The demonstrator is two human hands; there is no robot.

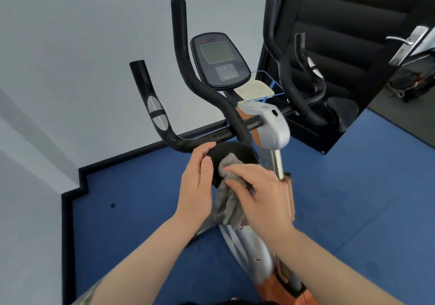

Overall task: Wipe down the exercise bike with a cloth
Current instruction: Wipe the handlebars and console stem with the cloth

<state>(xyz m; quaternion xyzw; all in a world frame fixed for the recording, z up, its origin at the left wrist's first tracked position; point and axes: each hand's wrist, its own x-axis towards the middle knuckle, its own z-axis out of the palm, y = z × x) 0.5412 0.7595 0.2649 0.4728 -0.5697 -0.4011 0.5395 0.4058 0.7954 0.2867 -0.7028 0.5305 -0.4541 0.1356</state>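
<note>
Nearest the camera, both forearms reach forward over the bike's silver and orange frame (254,253). The right hand (261,191) grips a grey cloth (229,201) with curled fingers and presses it onto a black round pad (237,154), probably the front of the saddle; the cloth's loose end hangs down toward the near side. The left hand (199,182) sits just left of the cloth, its thumb and fingers wrapped around the pad's left rim, steadying it.

The hands are already on the pad, so the remaining surfaces all lie farther away and higher. The silver post (277,163) rises just right of the right hand, so that hand is the closer one to it. Beyond, the handlebar (211,137) runs left to right across the view, with its grips rising away toward the far wall. Farthest is the console (220,59), dead ahead above the bar. A next wipe would likely travel forward and upward from the pad.
</note>
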